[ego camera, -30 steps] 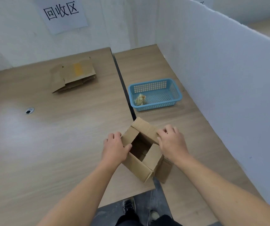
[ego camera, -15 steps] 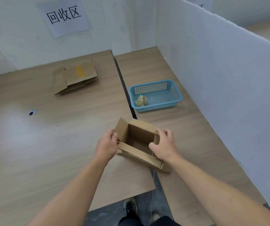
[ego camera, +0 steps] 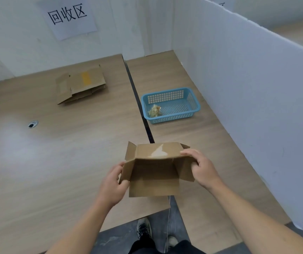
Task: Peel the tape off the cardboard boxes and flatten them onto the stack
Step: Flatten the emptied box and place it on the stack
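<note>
Blue basket (ego camera: 172,119), wall sign (ego camera: 68,17), white partition (ego camera: 247,79)

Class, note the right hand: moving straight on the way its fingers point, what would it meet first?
The right hand would meet the open cardboard box at once: it grips the box's right side, fingers pointing left across it. Beyond, depth is unclear.

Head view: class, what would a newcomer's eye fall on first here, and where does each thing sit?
First comes the open cardboard box at centre front, with the left hand gripping its left flap and the right hand gripping its right side. Next are the blue basket beyond it to the right, with a crumpled yellowish wad inside, and the flattened cardboard lying far left below the paper sign.
</note>
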